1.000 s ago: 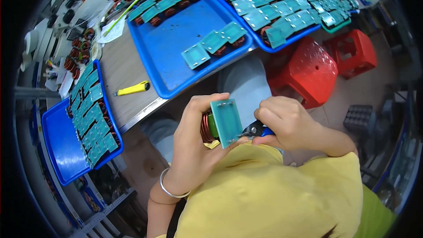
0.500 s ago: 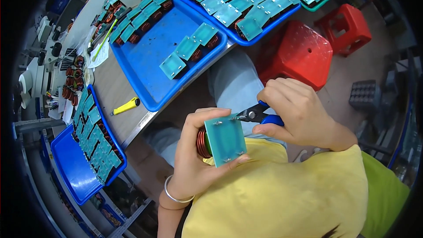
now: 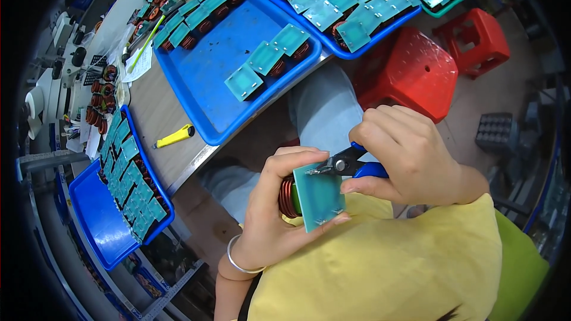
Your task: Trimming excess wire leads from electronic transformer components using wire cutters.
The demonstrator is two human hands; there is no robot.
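My left hand (image 3: 273, 214) grips a small green circuit board (image 3: 319, 197) with a copper wire coil (image 3: 286, 197) on its far side, held over my lap with the bare underside facing the camera. My right hand (image 3: 404, 157) holds blue-handled cutters (image 3: 351, 165). Their metal jaws touch the board's upper edge. A metal bangle sits on my left wrist.
A blue tray (image 3: 208, 77) on the bench holds several similar coil boards. More fill the blue tray (image 3: 89, 214) at the left and the tray (image 3: 380, 21) at the top. A yellow utility knife (image 3: 172, 137) lies on the bench. Two red stools (image 3: 410, 71) stand to the right.
The board has turned so its flat underside faces the camera and has sunk lower in my lap. My right hand has brought the cutter jaws onto its top edge.
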